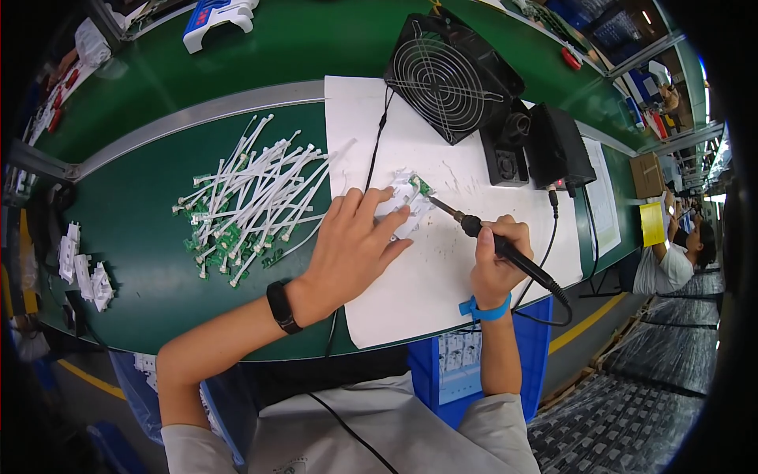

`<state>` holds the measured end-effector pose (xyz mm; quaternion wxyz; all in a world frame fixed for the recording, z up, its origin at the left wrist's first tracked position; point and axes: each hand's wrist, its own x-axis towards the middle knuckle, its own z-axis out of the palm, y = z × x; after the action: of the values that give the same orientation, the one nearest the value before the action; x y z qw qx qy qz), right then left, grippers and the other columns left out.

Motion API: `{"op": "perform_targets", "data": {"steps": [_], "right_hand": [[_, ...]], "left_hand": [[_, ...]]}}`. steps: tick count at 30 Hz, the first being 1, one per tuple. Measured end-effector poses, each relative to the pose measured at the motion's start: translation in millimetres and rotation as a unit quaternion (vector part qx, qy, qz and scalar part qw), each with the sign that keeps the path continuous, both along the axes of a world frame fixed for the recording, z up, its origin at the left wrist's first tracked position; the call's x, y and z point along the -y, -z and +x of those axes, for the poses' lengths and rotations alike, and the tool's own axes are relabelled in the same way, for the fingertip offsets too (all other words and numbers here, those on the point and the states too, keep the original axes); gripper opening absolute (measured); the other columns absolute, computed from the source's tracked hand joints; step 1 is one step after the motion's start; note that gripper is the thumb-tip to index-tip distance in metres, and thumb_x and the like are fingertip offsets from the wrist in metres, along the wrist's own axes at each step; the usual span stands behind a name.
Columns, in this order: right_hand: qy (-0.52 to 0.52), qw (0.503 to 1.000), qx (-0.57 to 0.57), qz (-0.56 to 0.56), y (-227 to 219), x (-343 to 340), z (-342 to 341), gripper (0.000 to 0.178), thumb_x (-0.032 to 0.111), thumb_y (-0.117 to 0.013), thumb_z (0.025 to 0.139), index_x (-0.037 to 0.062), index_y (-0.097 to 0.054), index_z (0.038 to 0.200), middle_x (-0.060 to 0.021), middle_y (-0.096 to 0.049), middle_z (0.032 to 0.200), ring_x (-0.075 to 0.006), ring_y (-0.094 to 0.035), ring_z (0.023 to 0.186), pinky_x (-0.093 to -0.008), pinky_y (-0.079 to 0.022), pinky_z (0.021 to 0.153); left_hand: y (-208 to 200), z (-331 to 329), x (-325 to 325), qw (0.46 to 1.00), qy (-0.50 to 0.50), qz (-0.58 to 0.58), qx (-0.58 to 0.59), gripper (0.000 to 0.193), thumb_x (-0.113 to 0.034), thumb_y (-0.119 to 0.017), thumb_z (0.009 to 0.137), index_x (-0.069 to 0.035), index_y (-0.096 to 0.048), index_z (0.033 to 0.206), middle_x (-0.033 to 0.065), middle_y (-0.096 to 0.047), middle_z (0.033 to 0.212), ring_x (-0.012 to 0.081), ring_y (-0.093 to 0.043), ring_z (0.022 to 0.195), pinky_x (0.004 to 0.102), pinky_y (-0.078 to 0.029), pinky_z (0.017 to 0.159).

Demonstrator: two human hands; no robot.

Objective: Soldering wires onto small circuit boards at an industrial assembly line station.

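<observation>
My left hand (pixel 353 246) lies flat on a white sheet (pixel 442 261), its fingers pressing down a small white plastic part with a green circuit board (pixel 410 197). My right hand (pixel 496 257) grips a black soldering iron (pixel 505 246). The iron's metal tip points up and left and ends just beside the green board. A black band sits on my left wrist and a blue strap on my right wrist.
A heap of white cables with small green boards (pixel 253 201) lies left of the sheet on the green table (pixel 158 237). A black fan (pixel 450 75) and a black soldering station (pixel 557 146) stand behind. White parts (pixel 83 272) lie far left. Another person (pixel 679 261) sits right.
</observation>
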<state>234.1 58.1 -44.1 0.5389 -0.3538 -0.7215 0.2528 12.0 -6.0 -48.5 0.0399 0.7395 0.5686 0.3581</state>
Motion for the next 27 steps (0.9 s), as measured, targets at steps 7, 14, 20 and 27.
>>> {"op": "perform_targets", "data": {"steps": [7,14,20,27], "right_hand": [[0.013,0.999,-0.030,-0.033,-8,5,-9,0.015,0.005,-0.068,0.095,0.0011,-0.056,0.090,-0.0021,-0.051,0.067,-0.0054,-0.041,0.058,-0.0229,-0.030,0.054],[0.034,0.995,-0.048,-0.079,-13,2,-13,0.016,0.006,-0.065,0.097,0.0016,-0.052,0.089,-0.0004,-0.049,0.068,-0.0043,-0.037,0.062,-0.0234,-0.028,0.057],[0.060,0.990,-0.127,-0.011,-14,1,3,0.011,0.001,-0.057,0.097,0.0032,-0.051,0.089,-0.0031,-0.049,0.077,-0.0084,-0.041,0.072,-0.0223,-0.034,0.065],[0.178,0.977,-0.101,0.060,-45,-41,34,0.011,0.006,-0.060,0.103,0.0031,-0.053,0.095,-0.0012,-0.050,0.084,-0.0075,-0.045,0.074,-0.0210,-0.042,0.071]], "left_hand": [[1,0,0,1.000,0.000,-0.001,0.002,0.041,-0.021,-0.084,0.079,-0.008,-0.071,0.116,0.0115,-0.062,0.121,0.0264,-0.055,0.098,0.0368,-0.042,0.079],[-1,0,0,1.000,0.001,-0.002,0.002,0.041,-0.021,-0.084,0.079,-0.008,-0.072,0.116,0.0117,-0.062,0.121,0.0269,-0.055,0.098,0.0372,-0.043,0.080],[-3,2,0,1.000,0.003,0.005,0.009,0.041,-0.020,-0.085,0.078,-0.007,-0.072,0.115,0.0129,-0.063,0.123,0.0280,-0.055,0.098,0.0378,-0.043,0.081],[-5,1,1,1.000,0.009,0.004,-0.001,0.039,-0.022,-0.081,0.082,-0.008,-0.070,0.116,0.0140,-0.061,0.122,0.0306,-0.054,0.100,0.0409,-0.043,0.083]]}}
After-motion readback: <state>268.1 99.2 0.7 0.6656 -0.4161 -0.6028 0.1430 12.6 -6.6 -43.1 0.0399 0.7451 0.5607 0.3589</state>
